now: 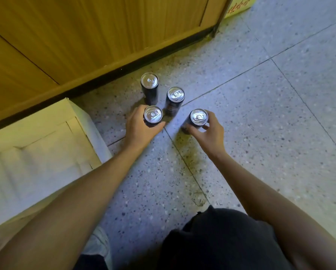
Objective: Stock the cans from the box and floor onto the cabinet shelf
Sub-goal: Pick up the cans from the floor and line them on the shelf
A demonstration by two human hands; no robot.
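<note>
On the floor before the cabinet, both hands take a can each.
Left hand (142,127) wraps one upright can (153,114); right hand (209,133) closes fingers round another (199,117), likely to carry two at once. Two more cans (149,80) stand just beyond, beside the box (46,121). Labels are unreadable.

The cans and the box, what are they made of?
The cans look like metal: shiny silver tops with pull tabs, dark printed sides. The box on the left looks like pale cardboard: matte, with folded flaps and creases.
</note>
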